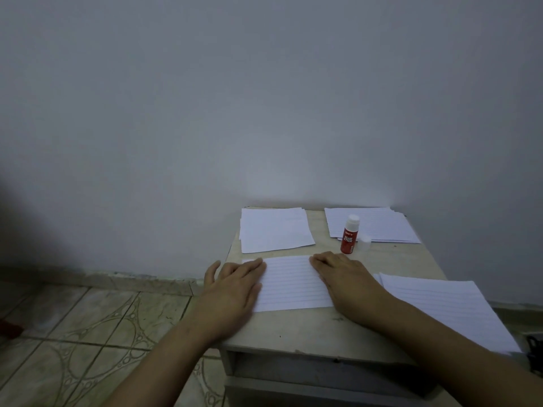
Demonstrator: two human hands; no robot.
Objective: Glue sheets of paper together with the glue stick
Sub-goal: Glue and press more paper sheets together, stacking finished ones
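White lined paper [293, 282] lies flat near the front of the small table [308, 330], and I have both palms down on it: my left hand [235, 289] covers its left edge with fingers straight and close together, thumb splayed off toward the floor side, while my right hand [343, 282] presses its right edge, fingers extended and close together. Neither hand pinches anything; it reads to me as smoothing a joined sheet down. Just behind my right hand the red glue stick [350, 235] stands upright with its white stick exposed, and its clear cap [365, 240] sits beside it, touching the far-right stack of sheets [382, 224]. Another stack [274, 229] rests at the far left, and a loose pile [446, 306] lies at the right, under my forearm. I judge the paper light, thin and floppy, likely to slide on the smooth tabletop and crease if dragged, so I would lift it by a corner or edge with a gentle pinch. The glue stick looks rigid and light; I would grasp its red barrel at mid-height, keeping clear of the tacky tip.
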